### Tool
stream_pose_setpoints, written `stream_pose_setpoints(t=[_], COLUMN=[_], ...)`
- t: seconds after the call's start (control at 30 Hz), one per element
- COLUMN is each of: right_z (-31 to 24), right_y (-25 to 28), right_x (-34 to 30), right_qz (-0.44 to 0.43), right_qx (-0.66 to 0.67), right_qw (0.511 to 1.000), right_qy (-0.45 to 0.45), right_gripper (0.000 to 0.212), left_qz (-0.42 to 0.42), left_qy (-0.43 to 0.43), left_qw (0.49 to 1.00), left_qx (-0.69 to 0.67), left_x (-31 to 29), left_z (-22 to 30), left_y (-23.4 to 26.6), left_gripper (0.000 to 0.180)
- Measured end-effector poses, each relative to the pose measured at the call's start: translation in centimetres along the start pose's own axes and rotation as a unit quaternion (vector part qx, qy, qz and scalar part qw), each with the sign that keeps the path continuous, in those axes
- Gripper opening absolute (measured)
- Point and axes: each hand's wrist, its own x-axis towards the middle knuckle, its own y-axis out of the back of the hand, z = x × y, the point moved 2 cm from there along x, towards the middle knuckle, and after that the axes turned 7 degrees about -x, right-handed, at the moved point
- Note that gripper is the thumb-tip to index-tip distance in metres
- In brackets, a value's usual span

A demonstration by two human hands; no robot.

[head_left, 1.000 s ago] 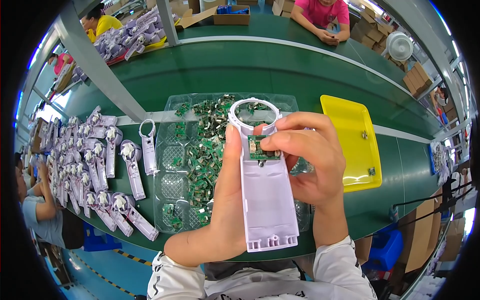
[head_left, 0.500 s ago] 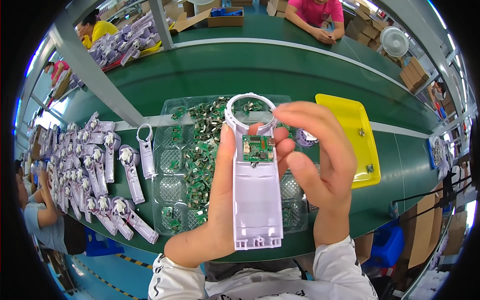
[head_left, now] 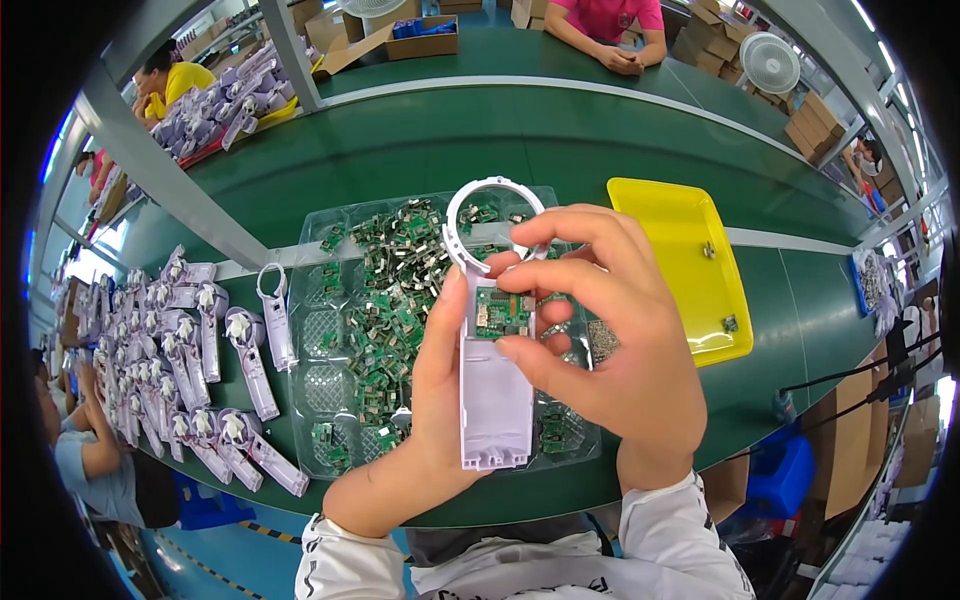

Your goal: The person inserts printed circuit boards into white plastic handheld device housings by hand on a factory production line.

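My left hand (head_left: 437, 385) is closed around a pale lavender plastic housing (head_left: 496, 400), a long shallow shell with an open ring at its top. It is held upright above the table. A small green circuit board (head_left: 503, 313) sits in the housing just below the ring. My right hand (head_left: 625, 335) is closed over the board's right side, thumb at its lower edge and index finger near its upper right corner. Beneath, a clear plastic tray (head_left: 322, 385) holds a heap of loose green circuit boards (head_left: 385, 330), partly hidden by my hands.
Many lavender housings with round heads (head_left: 185, 340) lie at the left, beside a single ringed housing (head_left: 276, 325). A yellow tray (head_left: 690, 290) with a few small parts is at the right. A metal post (head_left: 170, 150) rises at left. Other people sit beyond the green table.
My right thumb and index finger have closed in on the circuit board from above and to its right. The housing has shifted slightly left and up in view.
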Motion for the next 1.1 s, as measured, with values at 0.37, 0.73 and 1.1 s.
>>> stream_pose_setpoints(t=[0.37, 0.73, 1.1], right_z=[-0.1, -0.9, 0.5], right_y=[0.3, 0.3, -0.2], right_x=[0.0, 0.0, 0.6], right_qz=[-0.013, -0.022, 0.003], right_qx=[-0.003, -0.024, 0.037], right_qw=[1.000, 0.999, 0.999], right_qy=[-0.008, 0.001, 0.031], right_gripper=[0.036, 0.035, 0.028], left_qz=[-0.021, 0.010, -0.021], left_qy=[0.001, -0.016, -0.002], left_qw=[1.000, 1.000, 1.000], left_qx=[-0.010, 0.011, 0.005], left_x=[0.2, -0.7, -0.9], left_z=[0.0, 0.2, 1.5], left_y=[0.7, -0.7, -1.2], left_gripper=[0.049, 0.051, 0.052])
